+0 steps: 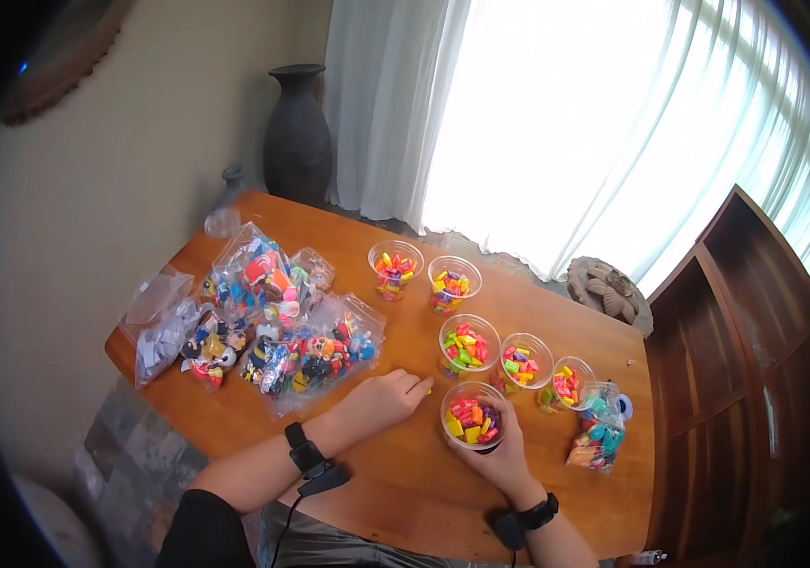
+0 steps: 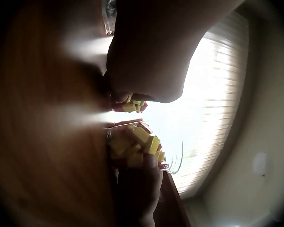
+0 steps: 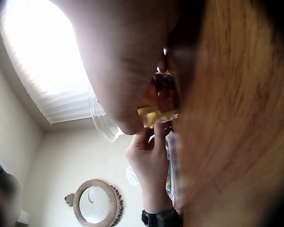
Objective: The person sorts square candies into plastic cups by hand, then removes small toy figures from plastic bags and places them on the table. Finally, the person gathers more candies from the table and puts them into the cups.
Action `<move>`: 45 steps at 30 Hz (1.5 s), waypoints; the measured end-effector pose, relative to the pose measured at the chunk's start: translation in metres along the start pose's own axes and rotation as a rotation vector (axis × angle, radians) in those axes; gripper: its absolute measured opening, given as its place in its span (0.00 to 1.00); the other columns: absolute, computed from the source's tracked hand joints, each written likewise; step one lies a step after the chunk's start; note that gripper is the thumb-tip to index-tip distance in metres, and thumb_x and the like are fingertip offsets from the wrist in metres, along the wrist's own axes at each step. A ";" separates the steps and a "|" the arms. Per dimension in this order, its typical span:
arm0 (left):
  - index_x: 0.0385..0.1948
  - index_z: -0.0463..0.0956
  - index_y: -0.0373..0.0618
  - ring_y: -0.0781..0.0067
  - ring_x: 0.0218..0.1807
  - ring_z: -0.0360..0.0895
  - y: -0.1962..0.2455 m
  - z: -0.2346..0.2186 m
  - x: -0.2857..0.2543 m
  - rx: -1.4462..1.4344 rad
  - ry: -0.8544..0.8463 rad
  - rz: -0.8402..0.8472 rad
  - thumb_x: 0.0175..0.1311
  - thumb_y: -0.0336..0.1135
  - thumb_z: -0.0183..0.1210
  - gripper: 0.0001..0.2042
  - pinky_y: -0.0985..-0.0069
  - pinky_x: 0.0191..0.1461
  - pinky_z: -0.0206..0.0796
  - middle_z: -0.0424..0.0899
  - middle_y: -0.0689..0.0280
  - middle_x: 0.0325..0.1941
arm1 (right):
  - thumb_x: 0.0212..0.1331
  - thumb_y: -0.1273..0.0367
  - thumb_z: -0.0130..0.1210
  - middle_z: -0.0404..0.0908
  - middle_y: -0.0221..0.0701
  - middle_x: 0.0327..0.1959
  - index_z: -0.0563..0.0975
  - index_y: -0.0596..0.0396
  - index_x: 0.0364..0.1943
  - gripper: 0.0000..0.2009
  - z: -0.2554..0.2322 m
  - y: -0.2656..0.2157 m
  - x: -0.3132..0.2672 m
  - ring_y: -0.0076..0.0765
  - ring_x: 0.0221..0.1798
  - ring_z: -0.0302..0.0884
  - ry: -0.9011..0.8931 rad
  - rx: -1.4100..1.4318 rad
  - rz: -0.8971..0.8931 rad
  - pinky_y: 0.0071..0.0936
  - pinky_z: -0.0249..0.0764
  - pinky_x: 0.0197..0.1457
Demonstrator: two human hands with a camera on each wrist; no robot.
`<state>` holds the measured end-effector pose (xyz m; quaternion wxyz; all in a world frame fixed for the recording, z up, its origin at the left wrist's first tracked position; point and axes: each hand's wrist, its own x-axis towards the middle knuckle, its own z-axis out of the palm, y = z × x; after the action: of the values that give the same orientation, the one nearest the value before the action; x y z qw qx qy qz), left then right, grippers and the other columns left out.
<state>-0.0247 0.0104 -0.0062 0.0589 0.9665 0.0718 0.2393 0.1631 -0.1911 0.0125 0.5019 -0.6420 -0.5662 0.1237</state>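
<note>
The right hand (image 1: 502,454) grips a clear cup (image 1: 447,434) of red, yellow, orange and purple wrapped candies at the front of the table. Just left of that cup is the left hand (image 1: 381,405), its fingertips pinching a small yellow candy (image 1: 429,390), mostly hidden by the fingers. In the left wrist view, the left hand (image 2: 146,56) is above and the right hand's thumb (image 2: 151,163) lies against the cup's candies (image 2: 141,135). The right wrist view shows the left hand (image 3: 149,158) close to yellow candies (image 3: 149,115) below the right hand (image 3: 118,66).
More candy cups stand behind, including one at the back (image 1: 395,270) and one at the centre (image 1: 468,346). Bags of small toys (image 1: 315,350) cover the table's left part. Another toy bag (image 1: 598,435) sits at the right. A bookcase (image 1: 727,379) stands beyond the right edge.
</note>
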 end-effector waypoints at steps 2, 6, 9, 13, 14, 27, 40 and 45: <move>0.60 0.84 0.39 0.57 0.53 0.87 -0.004 -0.003 0.000 -0.006 0.014 0.002 0.69 0.32 0.65 0.18 0.65 0.57 0.82 0.89 0.57 0.51 | 0.50 0.67 0.85 0.78 0.42 0.64 0.73 0.60 0.65 0.39 0.001 0.003 -0.001 0.43 0.68 0.80 -0.006 0.023 0.013 0.38 0.78 0.72; 0.61 0.84 0.38 0.56 0.53 0.88 -0.012 -0.004 -0.002 -0.109 -0.001 0.024 0.70 0.31 0.66 0.19 0.65 0.57 0.82 0.91 0.57 0.50 | 0.51 0.68 0.85 0.78 0.42 0.65 0.73 0.60 0.65 0.39 0.001 0.004 -0.001 0.42 0.68 0.80 0.000 -0.011 -0.005 0.38 0.78 0.73; 0.61 0.85 0.38 0.55 0.51 0.88 -0.005 -0.017 -0.003 -0.144 0.095 -0.015 0.68 0.27 0.64 0.19 0.64 0.57 0.82 0.91 0.57 0.49 | 0.52 0.69 0.84 0.78 0.41 0.65 0.71 0.60 0.67 0.39 0.001 0.006 -0.002 0.40 0.68 0.80 -0.006 0.047 -0.019 0.37 0.78 0.73; 0.65 0.84 0.42 0.55 0.53 0.88 0.022 -0.056 0.009 -0.320 0.339 -0.034 0.70 0.25 0.66 0.21 0.64 0.59 0.82 0.91 0.58 0.53 | 0.53 0.69 0.84 0.76 0.38 0.65 0.71 0.58 0.67 0.39 0.002 0.004 -0.004 0.36 0.70 0.78 -0.015 0.128 0.031 0.35 0.76 0.75; 0.66 0.83 0.43 0.55 0.54 0.88 0.032 -0.059 0.009 -0.365 0.332 0.002 0.70 0.25 0.66 0.22 0.63 0.60 0.82 0.90 0.58 0.54 | 0.54 0.69 0.83 0.76 0.37 0.65 0.71 0.58 0.68 0.39 0.002 0.004 -0.003 0.36 0.70 0.78 -0.028 0.121 0.022 0.35 0.76 0.75; 0.74 0.76 0.42 0.49 0.68 0.80 0.048 -0.047 0.018 -0.384 0.290 0.097 0.73 0.37 0.71 0.29 0.58 0.71 0.73 0.82 0.53 0.69 | 0.57 0.68 0.83 0.76 0.38 0.68 0.69 0.57 0.70 0.39 0.007 0.007 -0.004 0.34 0.70 0.79 -0.030 0.155 0.014 0.35 0.78 0.74; 0.87 0.46 0.37 0.41 0.87 0.58 0.033 -0.017 0.003 -0.602 0.028 0.033 0.79 0.55 0.63 0.47 0.52 0.90 0.49 0.56 0.44 0.88 | 0.50 0.70 0.86 0.80 0.36 0.60 0.74 0.59 0.59 0.35 0.003 0.006 0.000 0.32 0.63 0.83 0.316 0.062 0.022 0.32 0.81 0.68; 0.85 0.57 0.42 0.46 0.88 0.58 0.030 0.006 0.004 -0.323 -0.141 0.154 0.82 0.53 0.56 0.37 0.49 0.91 0.46 0.60 0.48 0.88 | 0.54 0.74 0.83 0.79 0.39 0.60 0.69 0.58 0.62 0.36 0.003 0.008 0.002 0.33 0.63 0.82 0.417 0.120 -0.001 0.33 0.80 0.69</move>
<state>-0.0152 -0.0185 -0.0055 0.1997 0.9615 -0.0459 0.1830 0.1660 -0.1866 0.0058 0.6456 -0.6224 -0.4420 0.0215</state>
